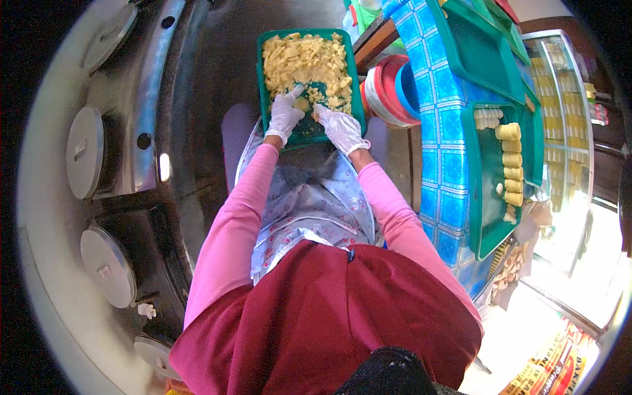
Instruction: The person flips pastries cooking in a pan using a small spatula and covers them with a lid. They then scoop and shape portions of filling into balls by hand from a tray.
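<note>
A green tray (359,99) on my lap holds a heap of crumbly yellow dough (306,60), with loose crumbs near its middle. My left hand (287,117), in a clear plastic glove, is over the tray's left side, its fingers closed beside a small round yellowish piece (301,104). On the tray's right side is my gloved right hand (339,126), its fingertips at the crumbs near the dough. Whether anything is between the right fingers is too small to tell.
At the right, a table with a blue checked cloth (444,125) bears a green tray (482,230) with a row of yellow cylinders (512,160) and white pieces (488,118). Stacked red and blue round containers (388,92) stand beside it. Round metal lids (85,153) line the left.
</note>
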A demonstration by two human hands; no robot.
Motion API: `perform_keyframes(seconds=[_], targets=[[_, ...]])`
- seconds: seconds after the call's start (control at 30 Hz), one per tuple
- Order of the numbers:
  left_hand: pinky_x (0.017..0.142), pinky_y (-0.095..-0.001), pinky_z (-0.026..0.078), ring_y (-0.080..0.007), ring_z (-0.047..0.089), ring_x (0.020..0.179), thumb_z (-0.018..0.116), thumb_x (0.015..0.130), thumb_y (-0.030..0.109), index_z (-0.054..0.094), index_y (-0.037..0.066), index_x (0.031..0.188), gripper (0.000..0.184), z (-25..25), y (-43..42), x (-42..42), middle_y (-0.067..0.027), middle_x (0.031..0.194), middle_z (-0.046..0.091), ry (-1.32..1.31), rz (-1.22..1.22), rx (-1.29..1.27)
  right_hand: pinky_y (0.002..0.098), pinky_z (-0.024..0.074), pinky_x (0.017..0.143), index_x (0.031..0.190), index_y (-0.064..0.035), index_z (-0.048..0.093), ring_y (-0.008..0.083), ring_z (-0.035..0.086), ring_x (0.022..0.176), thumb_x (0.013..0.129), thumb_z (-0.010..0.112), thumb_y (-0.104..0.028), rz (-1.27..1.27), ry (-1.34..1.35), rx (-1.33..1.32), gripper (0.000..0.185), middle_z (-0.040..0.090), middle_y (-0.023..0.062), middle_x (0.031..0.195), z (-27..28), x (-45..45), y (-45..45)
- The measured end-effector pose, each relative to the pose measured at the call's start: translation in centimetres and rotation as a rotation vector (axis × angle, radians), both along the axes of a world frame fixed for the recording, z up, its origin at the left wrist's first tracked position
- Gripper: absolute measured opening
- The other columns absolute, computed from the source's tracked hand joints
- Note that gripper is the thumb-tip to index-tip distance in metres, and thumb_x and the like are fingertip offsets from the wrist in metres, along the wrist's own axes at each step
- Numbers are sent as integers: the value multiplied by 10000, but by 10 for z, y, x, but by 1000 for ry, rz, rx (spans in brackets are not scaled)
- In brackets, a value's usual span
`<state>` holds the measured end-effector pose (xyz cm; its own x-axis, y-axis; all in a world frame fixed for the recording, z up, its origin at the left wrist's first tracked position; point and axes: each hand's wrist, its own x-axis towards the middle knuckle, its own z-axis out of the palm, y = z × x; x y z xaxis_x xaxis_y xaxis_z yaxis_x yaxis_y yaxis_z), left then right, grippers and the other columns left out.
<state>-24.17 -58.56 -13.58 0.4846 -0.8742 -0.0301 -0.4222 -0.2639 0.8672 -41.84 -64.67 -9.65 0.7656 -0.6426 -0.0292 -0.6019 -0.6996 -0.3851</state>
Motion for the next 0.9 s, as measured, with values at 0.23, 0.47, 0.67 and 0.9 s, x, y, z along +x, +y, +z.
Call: perform_keyframes(seconds=[0.23,0.47,0.67,0.9], targets=[[767,-472,537,-408,641,863,750,708,155,686,60,932,252,-13,-4,19,-215,909,631,-377,-168,-41,436,451,611,788,-139,676,343,619,671,785,617,-222,-90,-65,-492,102,607,130,654,10,17,2],[725,-469,524,-408,625,848,752,701,121,660,66,952,273,-22,-1,4,-213,918,615,-367,-26,-23,476,504,616,674,-25,641,398,654,689,769,628,-151,-264,-354,181,158,650,225,706,-56,71,-22],[667,-505,528,-433,633,781,686,723,57,599,46,922,217,-5,3,2,-239,929,583,-432,-48,-129,501,509,671,735,-23,646,424,652,755,744,635,-118,-364,-350,111,96,652,229,739,-60,78,-21],[714,-490,524,-418,611,877,678,714,44,574,31,915,227,0,8,-6,-231,922,578,-404,-70,-182,510,491,648,752,-17,604,443,634,769,752,637,-120,-404,-353,149,109,643,241,757,-60,75,-17]])
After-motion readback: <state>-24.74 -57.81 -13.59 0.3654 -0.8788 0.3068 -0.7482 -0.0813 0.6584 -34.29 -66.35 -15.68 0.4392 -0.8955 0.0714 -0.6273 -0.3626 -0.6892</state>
